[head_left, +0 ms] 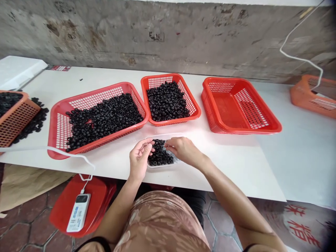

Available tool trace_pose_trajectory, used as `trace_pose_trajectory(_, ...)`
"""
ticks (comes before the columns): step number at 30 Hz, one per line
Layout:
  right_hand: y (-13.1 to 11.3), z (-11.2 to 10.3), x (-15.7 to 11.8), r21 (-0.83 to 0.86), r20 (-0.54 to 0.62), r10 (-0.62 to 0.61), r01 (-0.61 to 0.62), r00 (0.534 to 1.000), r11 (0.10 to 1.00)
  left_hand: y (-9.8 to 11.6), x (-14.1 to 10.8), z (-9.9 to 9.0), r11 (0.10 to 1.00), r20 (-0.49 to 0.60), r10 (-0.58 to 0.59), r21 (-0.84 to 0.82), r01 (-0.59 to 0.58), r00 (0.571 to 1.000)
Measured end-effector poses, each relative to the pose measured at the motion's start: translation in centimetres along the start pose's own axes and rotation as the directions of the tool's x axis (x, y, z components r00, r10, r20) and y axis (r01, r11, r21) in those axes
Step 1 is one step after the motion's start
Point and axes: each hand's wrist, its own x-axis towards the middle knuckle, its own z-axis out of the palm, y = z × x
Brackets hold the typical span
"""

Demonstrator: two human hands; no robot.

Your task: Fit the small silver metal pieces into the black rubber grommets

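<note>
A shallow clear plastic tray [160, 166] lies at the table's near side. Black ring-like parts [160, 155] fill its left side, and small shiny silvery bits [177, 158] lie at its right. My left hand [140, 158] is over the tray's left edge, thumb and fingers brought together; whatever is between them is too small to name. Across from it, my right hand [183, 149] hangs over the silvery bits with its fingertips pinched. Its fingers hide what they may hold.
Behind the tray stand a large red basket [59, 105] and a smaller red basket [194, 111], both holding black parts. Stacked red baskets [225, 112] stand right. At far left, an orange basket [22, 117] sits beside loose black parts. A white power bank [79, 213] rests on a red stool [98, 190].
</note>
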Motion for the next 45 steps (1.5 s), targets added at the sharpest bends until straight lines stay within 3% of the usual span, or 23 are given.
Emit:
trace_pose_trajectory(10,-0.6,0.2,-0.4,-0.080,0.208,0.013,0.004,0.978,0.997,-0.1,0.0,-0.4,0.997,0.037,-0.020,0.070,0.018,0.999)
trace_pose_trajectory(14,-1.0,0.9,-0.4,-0.077,0.224,0.047,-0.030,0.973,0.997,-0.4,-0.1,-0.4,0.992,0.075,-0.003,0.127,-0.007,0.997)
trace_pose_trajectory(19,-0.8,1.1,-0.2,0.015,0.229,0.060,-0.065,0.972,0.998,-0.6,-0.2,-0.7,0.952,0.158,0.108,0.269,-0.148,0.982)
trace_pose_trajectory(22,0.2,0.5,-0.2,0.161,0.211,0.047,-0.082,0.976,0.984,-0.3,-0.3,-0.6,0.882,0.279,0.218,0.354,-0.311,0.935)
trace_pose_trajectory(24,0.9,-0.2,-0.3,0.455,0.210,0.027,-0.122,0.977,0.882,0.0,-0.2,-0.3,0.844,0.375,0.276,0.346,-0.410,0.885)
trace_pose_trajectory(26,1.4,-0.7,-0.4,0.749,0.221,0.008,-0.175,0.975,0.639,0.4,0.0,0.2,0.831,0.429,0.308,0.314,-0.460,0.849)
trace_pose_trajectory(28,1.6,-1.2,-0.6,0.874,0.240,0.000,-0.216,0.971,0.436,0.9,0.3,0.8,0.830,0.441,0.322,0.293,-0.474,0.837)
trace_pose_trajectory(31,1.6,-1.4,-0.7,0.911,0.260,0.018,-0.252,0.965,0.326,1.6,1.0,1.5,0.823,0.438,0.353,0.276,-0.497,0.827)
trace_pose_trajectory(35,1.4,-1.1,-0.7,0.936,0.199,0.083,-0.215,0.976,0.280,2.2,1.8,2.2,0.751,0.456,0.433,0.293,-0.591,0.777)
trace_pose_trajectory(37,1.5,-0.9,-0.9,0.938,0.152,0.116,-0.180,0.982,0.296,2.2,2.3,2.4,0.714,0.470,0.457,0.313,-0.627,0.755)
trace_pose_trajectory(39,1.8,-0.8,-1.0,0.915,0.118,0.153,-0.167,0.981,0.368,2.3,2.8,2.6,0.708,0.475,0.456,0.319,-0.630,0.753)
trace_pose_trajectory(42,2.0,-0.8,-1.1,0.724,0.015,0.249,-0.183,0.968,0.665,2.3,4.2,3.0,0.774,0.484,0.393,0.285,-0.565,0.782)
trace_pose_trajectory(44,1.7,-0.7,-1.0,0.399,-0.004,0.259,-0.236,0.966,0.886,2.1,5.4,3.4,0.857,0.503,0.293,0.240,-0.457,0.813)
trace_pose_trajectory(45,1.4,-0.5,-0.9,0.221,0.025,0.255,-0.254,0.967,0.941,1.9,6.0,3.6,0.897,0.516,0.235,0.211,-0.388,0.824)
